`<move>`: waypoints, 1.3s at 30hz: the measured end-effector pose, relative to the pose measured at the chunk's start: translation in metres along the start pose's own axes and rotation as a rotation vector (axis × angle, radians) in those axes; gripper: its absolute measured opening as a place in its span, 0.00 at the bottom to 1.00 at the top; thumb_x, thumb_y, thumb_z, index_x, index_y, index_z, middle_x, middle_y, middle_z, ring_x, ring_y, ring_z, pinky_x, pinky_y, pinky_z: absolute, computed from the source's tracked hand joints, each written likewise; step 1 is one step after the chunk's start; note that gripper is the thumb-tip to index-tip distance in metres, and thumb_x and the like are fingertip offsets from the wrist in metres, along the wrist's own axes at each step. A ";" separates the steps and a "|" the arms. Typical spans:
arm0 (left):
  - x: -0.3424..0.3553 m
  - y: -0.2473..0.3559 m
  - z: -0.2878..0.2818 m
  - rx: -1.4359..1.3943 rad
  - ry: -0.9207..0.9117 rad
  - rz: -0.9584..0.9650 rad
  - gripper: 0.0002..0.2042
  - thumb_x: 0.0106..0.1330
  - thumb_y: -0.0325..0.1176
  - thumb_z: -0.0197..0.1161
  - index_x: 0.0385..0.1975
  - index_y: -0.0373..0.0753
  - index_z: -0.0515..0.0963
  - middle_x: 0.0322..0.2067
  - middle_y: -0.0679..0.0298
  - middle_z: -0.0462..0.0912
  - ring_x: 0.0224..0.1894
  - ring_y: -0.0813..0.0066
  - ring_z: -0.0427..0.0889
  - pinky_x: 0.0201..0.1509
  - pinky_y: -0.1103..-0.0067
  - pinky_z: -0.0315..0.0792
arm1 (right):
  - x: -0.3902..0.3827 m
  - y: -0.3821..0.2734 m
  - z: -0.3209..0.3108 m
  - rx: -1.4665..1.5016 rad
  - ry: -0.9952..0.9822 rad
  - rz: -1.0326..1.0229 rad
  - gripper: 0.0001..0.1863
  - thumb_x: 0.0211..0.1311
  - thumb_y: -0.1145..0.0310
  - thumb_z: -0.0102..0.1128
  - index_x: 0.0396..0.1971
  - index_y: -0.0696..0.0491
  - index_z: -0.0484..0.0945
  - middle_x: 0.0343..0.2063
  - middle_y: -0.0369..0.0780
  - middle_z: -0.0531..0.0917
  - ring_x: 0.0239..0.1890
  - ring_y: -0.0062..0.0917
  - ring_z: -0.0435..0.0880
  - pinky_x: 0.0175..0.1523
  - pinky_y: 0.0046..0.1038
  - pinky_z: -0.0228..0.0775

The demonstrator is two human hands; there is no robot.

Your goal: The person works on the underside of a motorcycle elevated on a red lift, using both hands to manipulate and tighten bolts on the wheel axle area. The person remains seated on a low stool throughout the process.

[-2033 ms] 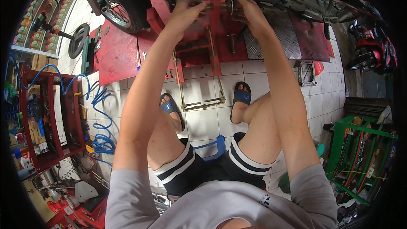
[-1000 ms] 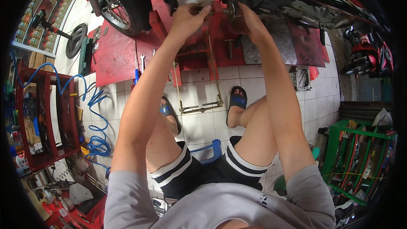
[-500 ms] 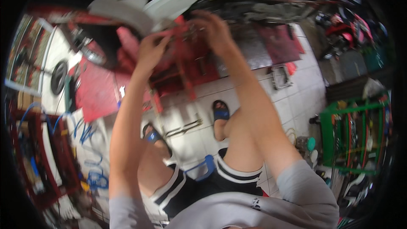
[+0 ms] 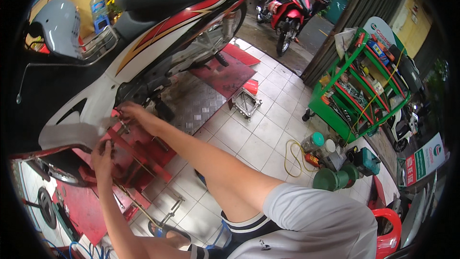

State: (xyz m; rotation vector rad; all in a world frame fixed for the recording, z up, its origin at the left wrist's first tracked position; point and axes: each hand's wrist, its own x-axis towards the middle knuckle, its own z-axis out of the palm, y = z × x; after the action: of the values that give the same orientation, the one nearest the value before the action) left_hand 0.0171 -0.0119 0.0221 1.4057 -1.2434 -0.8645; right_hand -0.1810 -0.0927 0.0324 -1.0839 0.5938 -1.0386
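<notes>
A motorbike with a white, red and gold side panel stands over a red metal lift platform. Below its white front shield is a red metal frame with a small metal fitting. My right hand is at the top of this frame, fingers curled near the fitting; their tips are partly hidden. Lower and to the left, my left hand is at the frame's near side, thumb and fingers bent toward each other. What either hand grips, if anything, is too small to make out.
A green tool cart stands to the right, with green containers and a red plastic chair nearer me. A metal bracket lies on the tiles beside the lift. Another red motorbike with a person is outside.
My view has swung toward the right, bringing the street and tool cart further in. Both hands stay around the red frame, now seen lower and to the left.
</notes>
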 end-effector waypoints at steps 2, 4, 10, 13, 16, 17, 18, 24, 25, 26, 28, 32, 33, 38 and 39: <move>0.006 -0.004 -0.010 -0.004 -0.065 -0.183 0.14 0.69 0.37 0.56 0.46 0.32 0.76 0.29 0.65 0.80 0.26 0.82 0.75 0.28 0.85 0.66 | 0.000 -0.002 0.007 0.015 -0.011 -0.062 0.22 0.61 0.54 0.52 0.48 0.53 0.72 0.40 0.39 0.79 0.44 0.24 0.76 0.45 0.28 0.68; 0.008 -0.018 -0.037 0.009 -0.109 -0.117 0.18 0.70 0.40 0.55 0.49 0.31 0.75 0.35 0.61 0.82 0.31 0.81 0.78 0.33 0.84 0.68 | 0.012 0.002 0.010 0.056 -0.068 -0.030 0.23 0.61 0.54 0.51 0.51 0.52 0.72 0.42 0.41 0.79 0.46 0.25 0.76 0.43 0.29 0.69; 0.013 -0.030 -0.034 0.051 0.018 -0.092 0.19 0.69 0.43 0.55 0.44 0.29 0.79 0.31 0.64 0.81 0.33 0.80 0.76 0.37 0.80 0.70 | 0.010 0.012 0.015 -0.082 0.067 0.147 0.28 0.62 0.47 0.49 0.56 0.50 0.71 0.49 0.42 0.76 0.47 0.30 0.72 0.53 0.35 0.63; 0.004 -0.006 -0.016 0.081 -0.041 0.027 0.14 0.66 0.38 0.59 0.42 0.33 0.80 0.27 0.68 0.81 0.28 0.81 0.74 0.33 0.81 0.68 | 0.001 0.001 0.009 -0.168 0.077 0.131 0.27 0.65 0.48 0.45 0.56 0.50 0.70 0.51 0.43 0.76 0.49 0.28 0.72 0.56 0.34 0.62; -0.003 0.003 -0.014 -0.115 0.004 0.022 0.13 0.65 0.36 0.60 0.41 0.32 0.81 0.29 0.65 0.82 0.30 0.80 0.78 0.34 0.81 0.71 | 0.003 -0.001 0.011 -0.154 0.027 0.143 0.25 0.67 0.49 0.42 0.55 0.50 0.71 0.50 0.41 0.77 0.49 0.27 0.73 0.56 0.32 0.62; -0.002 0.011 -0.013 -0.113 -0.026 -0.081 0.14 0.65 0.35 0.60 0.43 0.32 0.80 0.31 0.63 0.82 0.30 0.80 0.78 0.35 0.81 0.71 | 0.002 -0.001 0.007 -0.148 0.043 0.165 0.24 0.68 0.50 0.41 0.54 0.50 0.71 0.50 0.40 0.77 0.48 0.27 0.74 0.56 0.31 0.63; -0.002 0.012 -0.017 -0.109 -0.046 -0.185 0.14 0.66 0.35 0.59 0.44 0.31 0.79 0.32 0.62 0.82 0.31 0.79 0.79 0.36 0.81 0.71 | 0.002 -0.002 0.010 -0.179 0.060 0.189 0.24 0.68 0.50 0.41 0.54 0.50 0.71 0.49 0.41 0.77 0.47 0.28 0.75 0.55 0.31 0.64; -0.004 0.000 -0.015 -0.063 -0.013 0.045 0.14 0.64 0.33 0.60 0.46 0.31 0.78 0.30 0.61 0.83 0.31 0.78 0.80 0.36 0.81 0.73 | 0.003 -0.003 0.015 -0.132 0.061 0.162 0.24 0.69 0.52 0.39 0.55 0.52 0.71 0.50 0.41 0.77 0.50 0.28 0.75 0.55 0.31 0.64; -0.005 0.003 -0.013 -0.100 0.008 0.071 0.13 0.64 0.31 0.61 0.45 0.30 0.79 0.30 0.62 0.83 0.30 0.79 0.80 0.36 0.81 0.74 | 0.002 -0.006 0.016 -0.108 0.048 0.111 0.24 0.69 0.52 0.39 0.55 0.52 0.71 0.51 0.41 0.77 0.50 0.28 0.75 0.55 0.31 0.64; -0.005 0.006 -0.013 -0.088 -0.026 -0.040 0.14 0.64 0.32 0.61 0.46 0.31 0.78 0.32 0.61 0.83 0.33 0.78 0.80 0.38 0.81 0.74 | -0.001 -0.007 0.017 -0.142 0.085 0.100 0.24 0.69 0.53 0.39 0.54 0.52 0.72 0.51 0.41 0.77 0.49 0.28 0.75 0.55 0.31 0.63; 0.001 0.008 -0.016 -0.062 -0.091 -0.255 0.16 0.64 0.35 0.61 0.47 0.31 0.77 0.34 0.61 0.83 0.37 0.77 0.81 0.40 0.81 0.73 | 0.001 -0.006 0.016 -0.176 0.079 0.109 0.24 0.68 0.52 0.39 0.54 0.52 0.72 0.51 0.41 0.77 0.48 0.28 0.75 0.56 0.31 0.63; 0.001 -0.001 -0.020 -0.034 -0.048 0.050 0.16 0.64 0.36 0.62 0.46 0.31 0.77 0.36 0.62 0.83 0.39 0.76 0.81 0.42 0.80 0.73 | 0.005 -0.003 0.019 -0.189 0.055 0.139 0.25 0.68 0.52 0.40 0.54 0.52 0.71 0.51 0.40 0.77 0.48 0.27 0.75 0.56 0.31 0.62; 0.002 0.001 -0.017 -0.036 -0.032 0.045 0.16 0.64 0.37 0.62 0.45 0.32 0.78 0.36 0.61 0.83 0.39 0.76 0.81 0.41 0.80 0.73 | 0.005 -0.003 0.017 -0.191 0.071 0.152 0.25 0.68 0.51 0.40 0.54 0.52 0.71 0.51 0.40 0.77 0.48 0.27 0.75 0.56 0.30 0.63; 0.003 0.003 -0.017 0.000 -0.085 -0.166 0.17 0.64 0.37 0.63 0.45 0.31 0.78 0.38 0.60 0.83 0.38 0.75 0.81 0.40 0.80 0.73 | 0.001 0.000 0.018 -0.207 0.161 0.224 0.24 0.67 0.52 0.42 0.51 0.52 0.75 0.50 0.40 0.78 0.45 0.28 0.75 0.52 0.31 0.66; 0.000 0.001 -0.016 -0.010 -0.070 -0.064 0.17 0.64 0.38 0.62 0.45 0.30 0.78 0.38 0.59 0.83 0.38 0.74 0.81 0.40 0.80 0.73 | 0.002 0.000 0.018 -0.208 0.154 0.223 0.23 0.67 0.52 0.42 0.51 0.52 0.76 0.49 0.40 0.78 0.44 0.28 0.76 0.51 0.30 0.67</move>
State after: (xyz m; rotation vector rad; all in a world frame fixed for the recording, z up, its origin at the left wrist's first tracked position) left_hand 0.0325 -0.0084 0.0263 1.4237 -1.2504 -0.9694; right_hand -0.1653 -0.0864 0.0391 -1.0947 0.9423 -0.8835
